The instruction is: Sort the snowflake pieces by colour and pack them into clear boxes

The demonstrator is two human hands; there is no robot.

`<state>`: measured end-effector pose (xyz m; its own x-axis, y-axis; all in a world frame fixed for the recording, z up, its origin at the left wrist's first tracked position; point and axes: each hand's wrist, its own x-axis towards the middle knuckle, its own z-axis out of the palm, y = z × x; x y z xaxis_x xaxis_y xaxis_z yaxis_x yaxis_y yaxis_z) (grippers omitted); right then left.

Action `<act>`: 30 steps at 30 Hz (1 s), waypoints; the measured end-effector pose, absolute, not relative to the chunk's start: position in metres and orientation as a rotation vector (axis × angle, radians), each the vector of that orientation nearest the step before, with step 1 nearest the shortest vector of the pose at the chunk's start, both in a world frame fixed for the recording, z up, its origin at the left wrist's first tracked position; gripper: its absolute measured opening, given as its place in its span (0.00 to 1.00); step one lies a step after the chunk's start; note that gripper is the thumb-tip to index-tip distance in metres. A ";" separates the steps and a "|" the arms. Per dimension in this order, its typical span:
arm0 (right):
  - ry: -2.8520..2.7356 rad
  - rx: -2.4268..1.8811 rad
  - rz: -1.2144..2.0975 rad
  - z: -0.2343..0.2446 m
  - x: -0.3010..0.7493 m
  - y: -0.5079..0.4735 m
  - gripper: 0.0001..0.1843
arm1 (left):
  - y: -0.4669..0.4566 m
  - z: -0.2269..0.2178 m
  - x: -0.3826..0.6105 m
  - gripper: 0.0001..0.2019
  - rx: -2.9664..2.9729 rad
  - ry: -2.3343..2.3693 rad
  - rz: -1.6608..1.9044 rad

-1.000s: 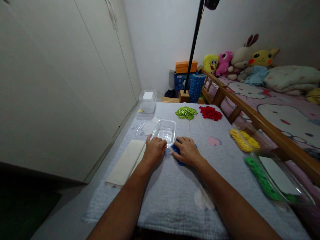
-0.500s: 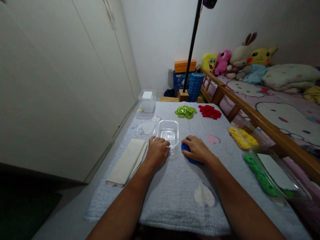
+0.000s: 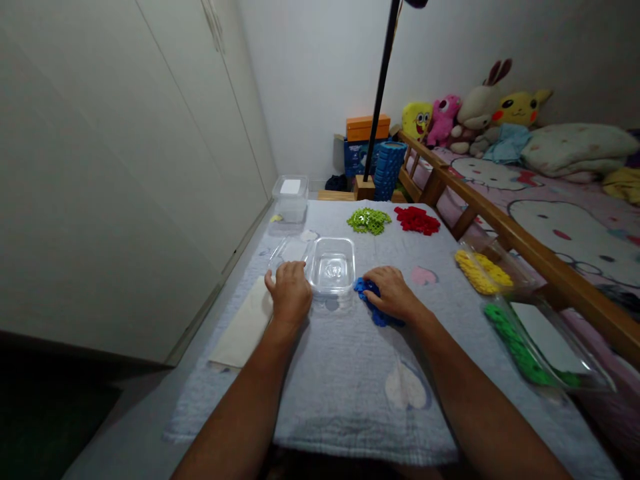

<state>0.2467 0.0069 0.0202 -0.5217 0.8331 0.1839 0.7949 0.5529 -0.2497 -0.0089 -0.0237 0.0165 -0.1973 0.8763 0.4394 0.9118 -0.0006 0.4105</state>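
Note:
My right hand (image 3: 390, 292) is cupped over a pile of small blue plastic pieces (image 3: 383, 316), its fingers and thumb curved around some of them. Blue pieces show between thumb and fingers and below the palm. My left hand (image 3: 290, 290) is palm down with its fingers apart, at the near edge of a clear plastic lid (image 3: 293, 248); its fingertips partly cover that edge, and I cannot tell whether they touch it. Between my hands stands a clear plastic box (image 3: 333, 265) with no lid on it. A folded cream cloth (image 3: 245, 330) lies beside my left wrist.
Light green pieces (image 3: 369, 221) and red pieces (image 3: 417, 220) lie in piles at the far side. Clear boxes with yellow pieces (image 3: 483, 272) and green pieces (image 3: 520, 347) stand along the right, by a wooden bed rail (image 3: 500, 207). Stacked clear boxes (image 3: 291, 200) stand far left.
My left hand has left the near rim of the clear box and moved left to the lid. My right hand has shifted slightly, and more of the blue pile shows.

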 end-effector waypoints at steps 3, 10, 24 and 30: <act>-2.519 -1.378 0.149 0.020 0.245 0.005 0.20 | -0.023 0.009 -0.014 0.18 -2.013 -2.184 -0.848; -2.537 -1.408 0.098 0.022 0.239 0.000 0.16 | -0.024 0.007 -0.016 0.17 -2.068 -2.188 -0.588; -2.448 -1.288 -0.020 0.022 0.232 0.003 0.09 | -0.026 0.026 -0.012 0.18 -2.106 -2.239 -0.587; -2.237 -1.260 -0.125 0.027 0.240 0.005 0.11 | -0.022 0.034 -0.011 0.17 -2.051 -2.249 -1.157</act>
